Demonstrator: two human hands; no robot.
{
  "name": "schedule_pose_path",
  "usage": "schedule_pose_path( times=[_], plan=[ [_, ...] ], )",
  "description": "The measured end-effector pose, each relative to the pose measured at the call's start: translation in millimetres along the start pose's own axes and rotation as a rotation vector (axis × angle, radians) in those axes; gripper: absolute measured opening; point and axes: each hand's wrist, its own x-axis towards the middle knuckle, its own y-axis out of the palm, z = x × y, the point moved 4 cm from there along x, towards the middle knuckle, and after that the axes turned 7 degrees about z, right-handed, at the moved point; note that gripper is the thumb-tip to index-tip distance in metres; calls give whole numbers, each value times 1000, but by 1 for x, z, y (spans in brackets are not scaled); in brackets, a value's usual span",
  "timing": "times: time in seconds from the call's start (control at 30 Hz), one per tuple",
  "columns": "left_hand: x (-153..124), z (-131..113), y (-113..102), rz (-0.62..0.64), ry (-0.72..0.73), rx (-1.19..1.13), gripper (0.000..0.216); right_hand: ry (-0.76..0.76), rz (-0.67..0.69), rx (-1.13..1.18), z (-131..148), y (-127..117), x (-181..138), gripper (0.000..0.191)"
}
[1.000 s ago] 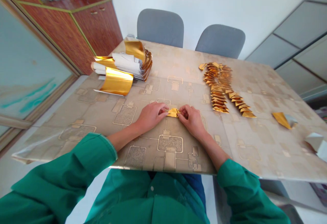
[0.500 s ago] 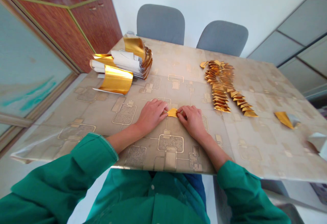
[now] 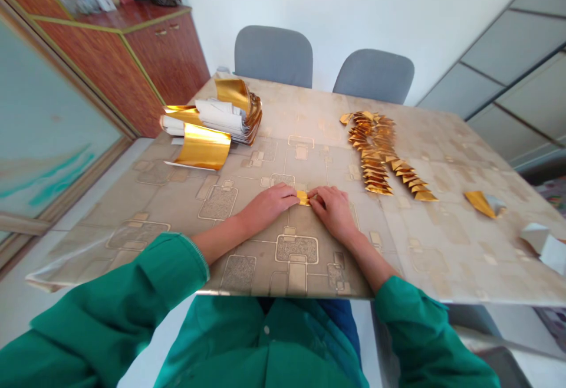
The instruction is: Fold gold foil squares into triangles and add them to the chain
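A small folded piece of gold foil paper (image 3: 303,197) lies on the patterned tablecloth (image 3: 265,240) in front of me. My left hand (image 3: 275,200) is closed at its left end, the fingers pressed together on it. At the right end my right hand (image 3: 332,208) pinches the paper with curled fingers. Only the middle of the piece shows between my hands. To the right stand chained rows of folded gold paper pieces (image 3: 378,167). A stack of gold and white foil sheets (image 3: 221,118) sits at the back left, with one curled gold sheet (image 3: 204,147) in front.
A loose gold scrap (image 3: 481,203) and some white paper (image 3: 550,246) lie at the right side of the table. Two grey chairs (image 3: 273,56) stand beyond the far edge. A wooden cabinet (image 3: 170,63) is at the back left.
My left hand has shifted slightly right, its fingers now flatter over the paper's left end. Less of the gold piece shows between my hands. The view has tilted up a little.
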Motion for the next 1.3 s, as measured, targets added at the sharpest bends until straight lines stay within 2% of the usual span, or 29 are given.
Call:
schedule_pose_path(
  times=[0.17, 0.23, 0.37, 0.47, 0.63, 0.77, 0.9, 1.07, 1.3],
  plan=[
    [-1, 1, -2, -31, -6, -70, 26, -13, -114, 63, 8, -2, 5, 8],
    [-1, 0, -3, -33, 2, -74, 27, 28, -80, 44, 14, 4, 8, 9],
    [-1, 0, -3, -30, 22, -82, 26, 127, 19, -141, 24, 15, 10, 6],
    [-2, 4, 0, -22, 20, -67, 24, 179, 41, -208, 25, 13, 5, 7],
    [-3, 6, -1, -11, 18, -71, 24, 261, 51, -169, 18, 5, -3, 13],
    [-2, 3, -6, -14, 14, -98, 20, 199, 16, 59, 5, 2, -3, 10],
    [-2, 1, -6, -51, 11, -32, 19, 141, -117, 266, -8, -9, -3, 9],
    [-4, 1, -2, -75, 22, 78, 21, -132, -14, 120, 1, -6, -3, 8],
    [-4, -1, -1, -109, 32, 178, 24, -186, -48, -41, -2, 0, -3, 11]
  ],
)
